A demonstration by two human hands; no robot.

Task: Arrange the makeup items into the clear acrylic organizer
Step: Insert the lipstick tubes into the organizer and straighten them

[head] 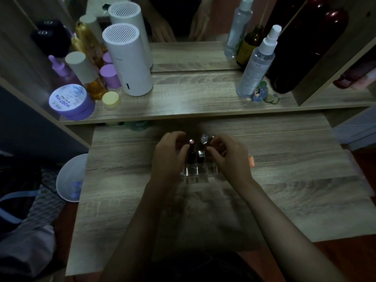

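A clear acrylic organizer [191, 171] sits in the middle of the wooden table, partly hidden by my hands. A dark lipstick tube with a pink top [191, 150] stands upright in it, and my left hand [169, 154] pinches it at the side. Beside it stand a short silver-topped item [201, 154] and a clear-capped item [204, 138]. My right hand [227, 156] curls over the organizer's right side, its fingertips closed on a small dark item [212, 139] that I cannot make out. An orange item [251, 161] lies just right of that hand.
A raised shelf behind holds a purple jar [71, 102], a white cylinder [127, 62], bottles and a spray bottle [257, 64], backed by a mirror. A white bin [70, 178] stands left of the table. The scene is dim.
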